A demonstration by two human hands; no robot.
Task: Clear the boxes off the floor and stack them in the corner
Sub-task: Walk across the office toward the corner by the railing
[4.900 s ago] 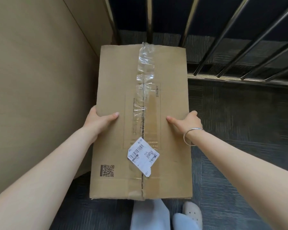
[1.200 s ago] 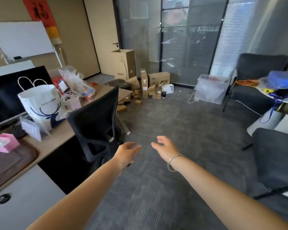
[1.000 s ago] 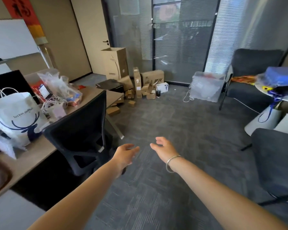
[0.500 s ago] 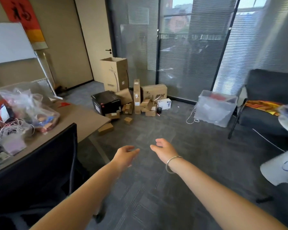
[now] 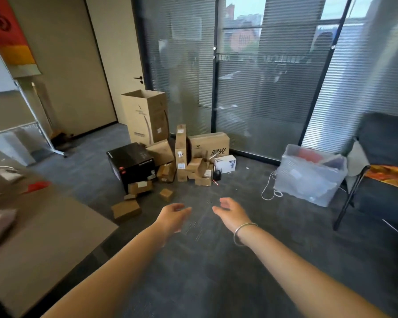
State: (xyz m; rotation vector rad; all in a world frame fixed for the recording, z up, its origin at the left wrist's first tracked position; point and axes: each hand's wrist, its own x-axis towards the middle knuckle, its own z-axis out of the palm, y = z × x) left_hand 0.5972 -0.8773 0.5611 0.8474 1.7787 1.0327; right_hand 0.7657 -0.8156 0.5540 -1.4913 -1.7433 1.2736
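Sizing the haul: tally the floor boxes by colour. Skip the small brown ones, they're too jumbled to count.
Brown: 4 (tall open carton, narrow upright box, printed box, tilted box)
Black: 1 (black box)
White: 1 (white box)
Total: 6

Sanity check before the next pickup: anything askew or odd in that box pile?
Yes. The pile is jumbled: a brown box leans tilted against the black box, and one small carton sits with flaps open. Three little boxes lie apart on the carpet. A white cable trails beside the clear bin.
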